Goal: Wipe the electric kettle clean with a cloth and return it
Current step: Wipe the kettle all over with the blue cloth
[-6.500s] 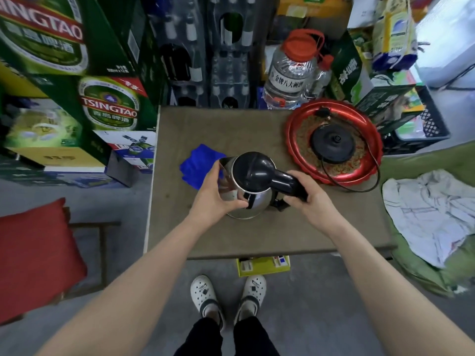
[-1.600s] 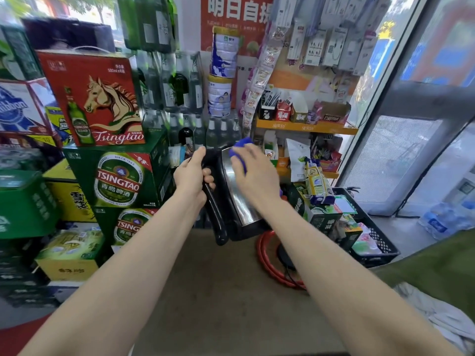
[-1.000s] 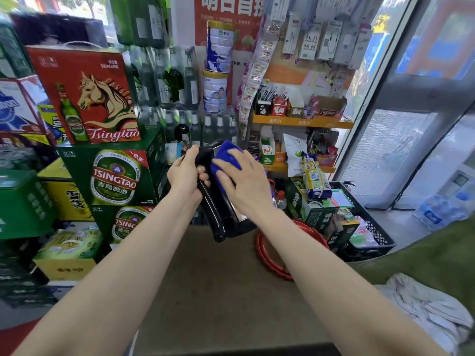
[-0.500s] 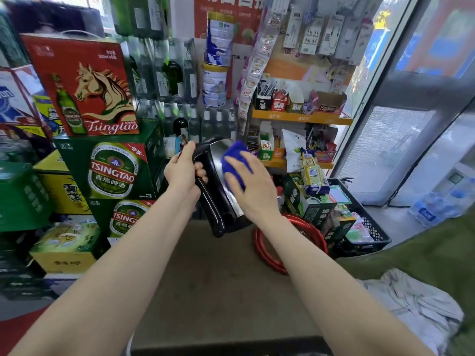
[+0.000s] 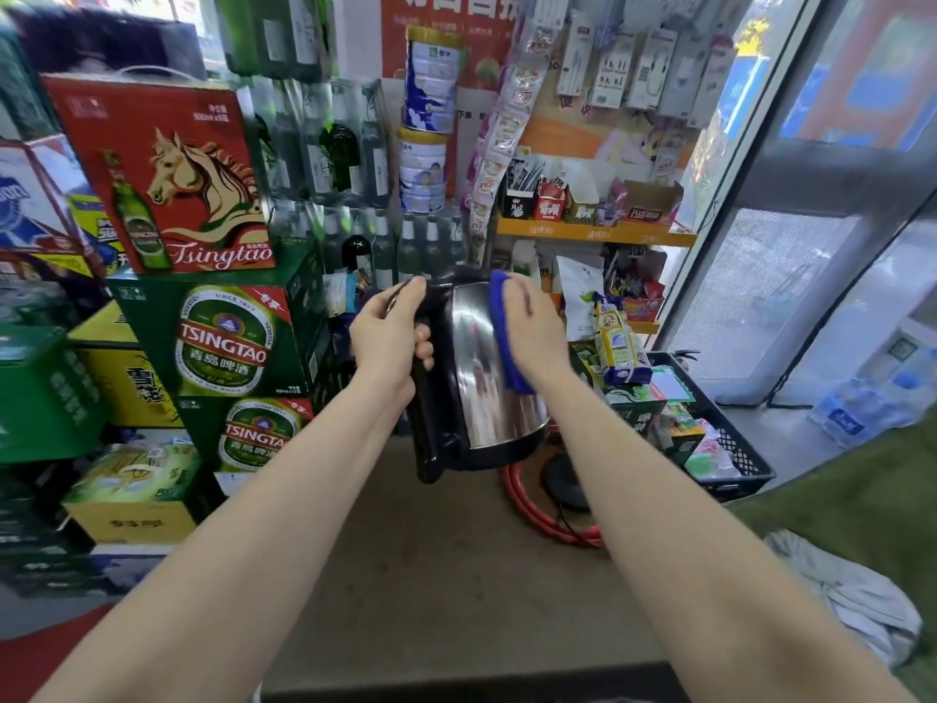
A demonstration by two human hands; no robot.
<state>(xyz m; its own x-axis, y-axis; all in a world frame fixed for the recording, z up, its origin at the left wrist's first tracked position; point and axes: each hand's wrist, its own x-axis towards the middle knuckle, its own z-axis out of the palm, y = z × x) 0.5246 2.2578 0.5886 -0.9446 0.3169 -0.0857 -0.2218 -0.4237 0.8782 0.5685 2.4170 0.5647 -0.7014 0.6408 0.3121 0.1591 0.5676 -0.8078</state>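
Observation:
The steel electric kettle (image 5: 481,378) with black handle and base hangs upright in the air above the brown table (image 5: 436,560). My left hand (image 5: 388,337) grips its black handle on the left side. My right hand (image 5: 532,327) presses a blue cloth (image 5: 502,332) flat against the kettle's right side. Below and to the right, the black kettle base (image 5: 563,479) sits inside a red round tray (image 5: 537,515), partly hidden by my right forearm.
Stacked Tsingtao beer boxes (image 5: 223,337) stand left of the table, bottles and tins behind it. A black crate (image 5: 730,449) of goods sits to the right. A grey-white rag (image 5: 852,601) lies on green fabric at the lower right.
The kettle has turned more upright and its shiny side faces me. My right hand with the cloth has slid from the front face to the right side.

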